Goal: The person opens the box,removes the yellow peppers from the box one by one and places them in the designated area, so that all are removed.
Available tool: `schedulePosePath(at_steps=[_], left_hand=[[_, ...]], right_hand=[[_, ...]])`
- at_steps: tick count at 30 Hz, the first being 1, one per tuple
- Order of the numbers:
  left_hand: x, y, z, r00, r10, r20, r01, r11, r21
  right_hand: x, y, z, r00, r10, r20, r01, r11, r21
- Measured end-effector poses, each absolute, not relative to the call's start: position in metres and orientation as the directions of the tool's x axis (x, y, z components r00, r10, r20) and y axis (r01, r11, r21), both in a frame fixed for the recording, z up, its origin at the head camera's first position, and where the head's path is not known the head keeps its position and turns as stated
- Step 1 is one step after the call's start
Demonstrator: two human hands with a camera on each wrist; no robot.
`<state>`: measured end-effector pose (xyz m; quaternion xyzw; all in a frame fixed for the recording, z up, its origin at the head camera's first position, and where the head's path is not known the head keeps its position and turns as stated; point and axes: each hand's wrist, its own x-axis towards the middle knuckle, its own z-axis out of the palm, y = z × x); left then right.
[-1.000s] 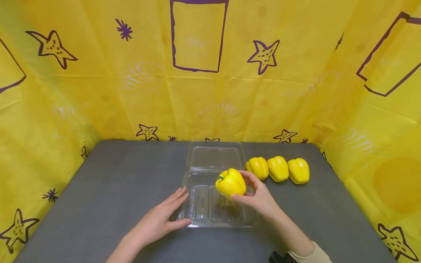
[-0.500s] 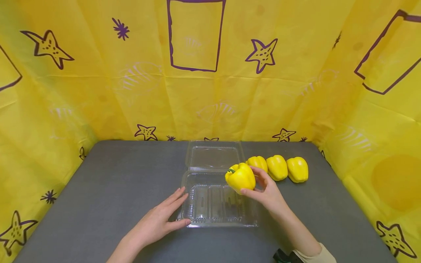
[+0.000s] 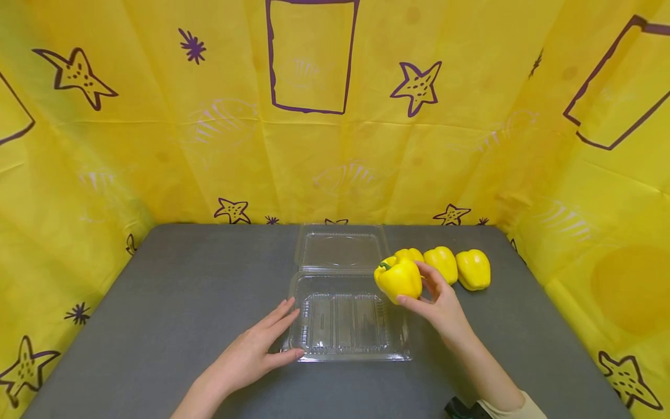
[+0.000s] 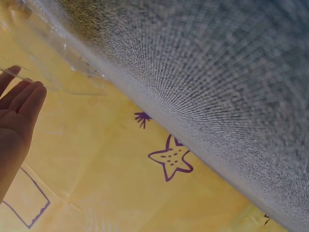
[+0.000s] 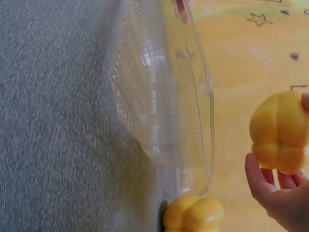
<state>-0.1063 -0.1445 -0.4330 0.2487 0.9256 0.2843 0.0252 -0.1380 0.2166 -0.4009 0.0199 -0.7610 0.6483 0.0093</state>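
My right hand [image 3: 442, 305] grips a yellow bell pepper [image 3: 399, 280] by its side, its green stem pointing left. It is held above the right back part of a clear plastic clamshell container [image 3: 335, 356], which lies unfolded on the table. In the right wrist view the same pepper [image 5: 277, 130] sits between thumb and fingers, apart from the container [image 5: 159, 96]. My left hand [image 3: 256, 346] has its fingers stretched out and touches the container's left edge. The left wrist view shows those straight fingers [image 4: 29, 99] at the clear rim.
Three more yellow bell peppers [image 3: 441, 265] stand in a row right of the lid [image 3: 342, 250]; the held pepper partly covers the nearest. A grey cloth covers the table [image 3: 209, 273]. Yellow printed curtains [image 3: 220, 157] enclose the back and sides.
My right hand has carried the bell pepper to the right and slightly back, from over the container's middle toward the row of peppers. The left hand has stayed at the container's edge.
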Motion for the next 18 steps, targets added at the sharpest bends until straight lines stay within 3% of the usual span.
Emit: schedulePosePath(at_steps=[18], left_hand=[[-0.105,-0.144,-0.432,-0.882,0.466,0.069,0.424,0.72,0.55]], right_hand=[[-0.138,0.242,-0.405,-0.994,0.095,0.045,-0.023,0.225,-0.974]])
